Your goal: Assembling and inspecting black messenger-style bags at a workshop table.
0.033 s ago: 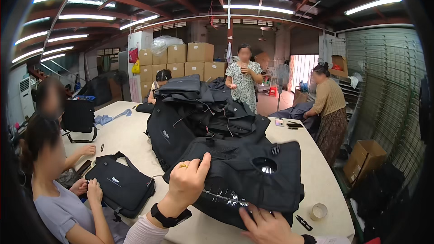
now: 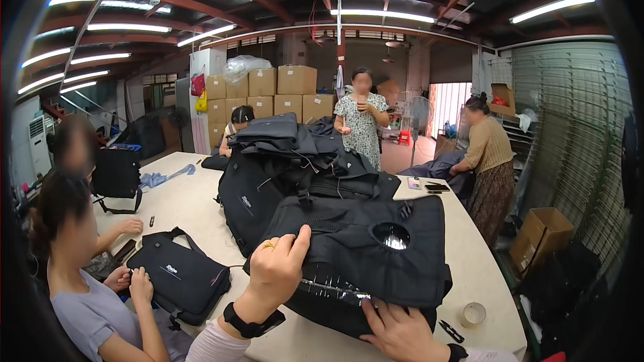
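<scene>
A person's two bare hands, set apart, work on a black bag [image 2: 376,261] at the lower centre of the frame — the left hand [image 2: 275,269] clamped on its left side, the right hand [image 2: 401,330] with fingers on its lower edge, any grip there impossible to tell. Black snips [image 2: 451,332] lie at lower right; dark bags [image 2: 302,171] are heaped mid-frame — a co-worker [image 2: 84,312] sits lower left.

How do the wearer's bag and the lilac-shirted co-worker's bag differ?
The wearer's bag has a round opening, shiny inside; the co-worker's bag shows none. The co-worker's bag carries a white print; the wearer's bag shows none. Both are black.
</scene>
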The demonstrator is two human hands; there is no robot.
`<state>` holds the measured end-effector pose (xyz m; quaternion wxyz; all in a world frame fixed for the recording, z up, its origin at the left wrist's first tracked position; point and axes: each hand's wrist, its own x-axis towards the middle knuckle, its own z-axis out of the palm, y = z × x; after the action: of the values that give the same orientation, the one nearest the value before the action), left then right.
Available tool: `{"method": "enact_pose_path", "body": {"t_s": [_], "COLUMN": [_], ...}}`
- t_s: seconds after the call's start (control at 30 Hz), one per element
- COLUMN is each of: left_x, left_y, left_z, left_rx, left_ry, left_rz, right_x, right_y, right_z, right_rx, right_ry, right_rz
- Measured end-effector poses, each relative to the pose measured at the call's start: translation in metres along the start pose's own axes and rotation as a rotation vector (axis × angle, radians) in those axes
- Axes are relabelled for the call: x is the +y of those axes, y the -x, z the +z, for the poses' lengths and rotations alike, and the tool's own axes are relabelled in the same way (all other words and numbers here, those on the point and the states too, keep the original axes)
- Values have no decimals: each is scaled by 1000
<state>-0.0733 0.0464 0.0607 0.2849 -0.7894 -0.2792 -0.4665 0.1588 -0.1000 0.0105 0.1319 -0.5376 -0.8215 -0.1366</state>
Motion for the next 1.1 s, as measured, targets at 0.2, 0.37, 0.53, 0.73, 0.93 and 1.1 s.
{"method": "enact_pose_path", "body": {"t_s": [0.2, 0.37, 0.53, 0.73, 0.93, 1.1], "left_x": [13, 20, 14, 15, 65, 70], "left_y": [-15, 3, 13, 35, 75, 76], "left_z": [-20, -23, -22, -8, 6, 26], "left_rx": [220, 338, 255, 385, 73, -7], "left_ry": [97, -37, -71, -82, 275, 218], "left_rz": [-57, 86, 82, 62, 224, 81], "right_x": [23, 49, 20, 5, 4, 5], "right_y": [-39, -57, -71, -110, -109, -62], "right_z": [28, 24, 8, 16, 29, 88], "right_rx": [236, 308, 706, 759, 644, 514], "right_ry": [171, -290, -635, -851, -986, -1067], "right_rz": [57, 44, 106, 169, 153, 156]}}
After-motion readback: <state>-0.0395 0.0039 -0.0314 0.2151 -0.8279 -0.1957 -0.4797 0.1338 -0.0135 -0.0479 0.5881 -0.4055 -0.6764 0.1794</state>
